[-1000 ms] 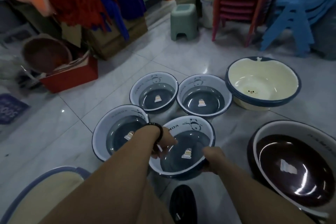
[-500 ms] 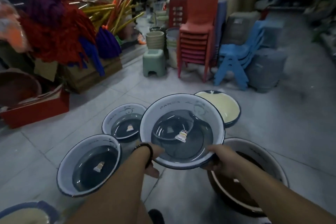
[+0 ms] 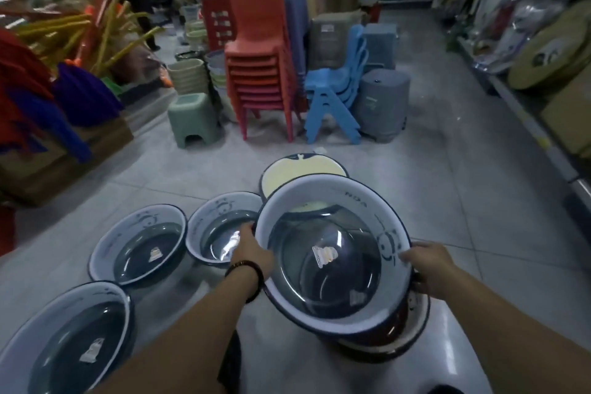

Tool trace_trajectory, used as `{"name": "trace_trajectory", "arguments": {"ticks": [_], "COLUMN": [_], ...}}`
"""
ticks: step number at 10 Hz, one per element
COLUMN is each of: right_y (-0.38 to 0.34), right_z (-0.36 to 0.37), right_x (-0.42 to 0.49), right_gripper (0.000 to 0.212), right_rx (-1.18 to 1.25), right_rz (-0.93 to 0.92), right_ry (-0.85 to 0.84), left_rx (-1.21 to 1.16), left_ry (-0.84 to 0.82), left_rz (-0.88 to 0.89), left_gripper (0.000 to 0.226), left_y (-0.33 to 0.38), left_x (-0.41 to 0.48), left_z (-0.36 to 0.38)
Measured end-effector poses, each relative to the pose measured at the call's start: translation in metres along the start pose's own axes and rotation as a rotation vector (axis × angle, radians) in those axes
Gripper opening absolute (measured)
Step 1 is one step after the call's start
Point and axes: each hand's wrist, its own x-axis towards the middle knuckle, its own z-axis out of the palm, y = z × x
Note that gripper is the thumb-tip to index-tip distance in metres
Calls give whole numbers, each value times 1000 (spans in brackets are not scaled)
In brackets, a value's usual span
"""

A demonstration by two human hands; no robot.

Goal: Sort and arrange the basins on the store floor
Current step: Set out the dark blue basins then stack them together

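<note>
I hold a white basin with a dark grey bottom (image 3: 329, 253) in the air, tilted toward me. My left hand (image 3: 251, 254) grips its left rim and my right hand (image 3: 427, 267) grips its right rim. It hangs over a larger dark brown basin (image 3: 406, 334) on the floor, mostly hidden beneath it. Three matching white-and-grey basins lie on the tiles to the left: a near one (image 3: 64, 342), a middle one (image 3: 139, 248) and a far one (image 3: 217, 230). A cream basin with a dark rim (image 3: 302, 174) sits just beyond the held one.
Stacked red chairs (image 3: 259, 73), blue chairs (image 3: 335, 96), a green stool (image 3: 192, 120) and a grey bin (image 3: 382, 104) stand across the aisle ahead. Brooms and mops in boxes (image 3: 64, 80) fill the left side. Shelving with goods (image 3: 527, 51) lines the right.
I lifted the basin off the floor with both hands and carried it right, over the brown basin. It is now tilted more toward me, and my view has risen.
</note>
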Motion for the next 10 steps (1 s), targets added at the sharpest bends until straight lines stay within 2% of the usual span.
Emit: {"name": "trace_trajectory", "arguments": {"ticks": [1,2,3,4,5,6,8,9,10], "right_y": [14,24,43,56,62,80,108,114,109], "right_z": [-4,-5,-7,-9,-8,-5,14,23,26], "right_x": [11,18,26,40,52,75,88,86,81], "right_gripper": [25,22,12,16,5,12,67,92,96], "right_rx": [-12,-47,-157,-286,-416,-389,-120,-111,-174], "right_rz": [33,158,291,318,316,354,539,556,566], "right_ry": [35,39,28,12,37,31,5,46,38], "left_rx": [81,109,76,119,85,147,304,280,257], "left_ry": [-50,-81,-102,-131,-156,-166,-224,-244,-283], "left_rz": [-81,-114,-211,-234,-257,-294,-220,-233,-224], "left_gripper": [41,49,40,42,24,24,65,64,61], "left_y": [14,12,-13,-44,-67,-69,-85,-90,-92], "left_x": [40,68,79,95,102,95,113,116,121], "left_z": [33,73,117,153,180,186,206,208,204]}}
